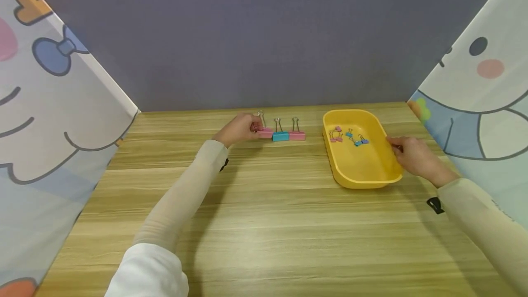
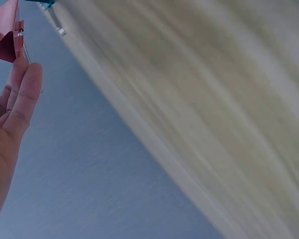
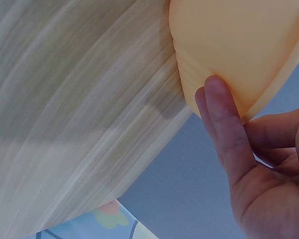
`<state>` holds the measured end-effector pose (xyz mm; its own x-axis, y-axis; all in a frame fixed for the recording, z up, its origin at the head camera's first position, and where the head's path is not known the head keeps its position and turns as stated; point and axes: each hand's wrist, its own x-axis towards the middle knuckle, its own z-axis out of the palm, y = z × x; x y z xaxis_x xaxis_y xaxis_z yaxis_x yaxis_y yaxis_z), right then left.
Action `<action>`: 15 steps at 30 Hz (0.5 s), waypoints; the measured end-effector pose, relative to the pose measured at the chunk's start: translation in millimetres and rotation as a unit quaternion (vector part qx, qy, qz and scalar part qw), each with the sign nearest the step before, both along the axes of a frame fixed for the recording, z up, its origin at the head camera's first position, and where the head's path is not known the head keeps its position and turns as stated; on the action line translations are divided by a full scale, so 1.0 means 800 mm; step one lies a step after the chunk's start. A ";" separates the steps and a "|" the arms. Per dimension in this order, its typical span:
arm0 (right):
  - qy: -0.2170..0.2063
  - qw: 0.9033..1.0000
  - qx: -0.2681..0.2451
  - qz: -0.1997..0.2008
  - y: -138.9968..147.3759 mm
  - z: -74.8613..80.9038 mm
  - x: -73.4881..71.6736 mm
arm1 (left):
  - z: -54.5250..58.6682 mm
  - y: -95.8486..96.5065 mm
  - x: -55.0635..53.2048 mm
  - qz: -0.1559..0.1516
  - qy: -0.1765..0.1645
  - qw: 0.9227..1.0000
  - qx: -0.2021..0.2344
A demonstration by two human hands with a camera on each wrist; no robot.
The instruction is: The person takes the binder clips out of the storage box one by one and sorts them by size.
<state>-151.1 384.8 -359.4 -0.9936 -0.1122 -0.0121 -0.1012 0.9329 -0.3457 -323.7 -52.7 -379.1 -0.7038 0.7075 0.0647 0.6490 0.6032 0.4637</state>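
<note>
At the left end of a short row, my left hand pinches a large pink binder clip, its wire handles standing up. The left wrist view shows this pink clip between thumb and fingers. Beside it in the row are a blue binder clip and another pink binder clip, handles up. On the right, my right hand grips the right rim of a yellow tray. In the right wrist view, fingers lie against the tray's outer wall.
Several small binder clips lie in the tray, including pink clips, blue ones and a purple one. The wooden table meets a grey panel behind. Cartoon-printed panels stand at both sides.
</note>
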 end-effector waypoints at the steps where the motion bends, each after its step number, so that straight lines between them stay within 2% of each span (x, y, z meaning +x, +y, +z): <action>1: -0.001 1.000 -0.002 -0.001 0.000 0.000 0.000 | -0.001 0.000 0.000 0.000 -0.006 1.000 0.000; 8: 0.002 1.000 -0.007 -0.002 0.001 -0.002 0.000 | -0.011 0.002 -0.001 0.006 -0.022 1.000 -0.013; 15: 0.009 1.000 -0.004 0.000 0.002 -0.004 -0.002 | -0.017 0.004 -0.003 0.015 -0.011 0.999 -0.030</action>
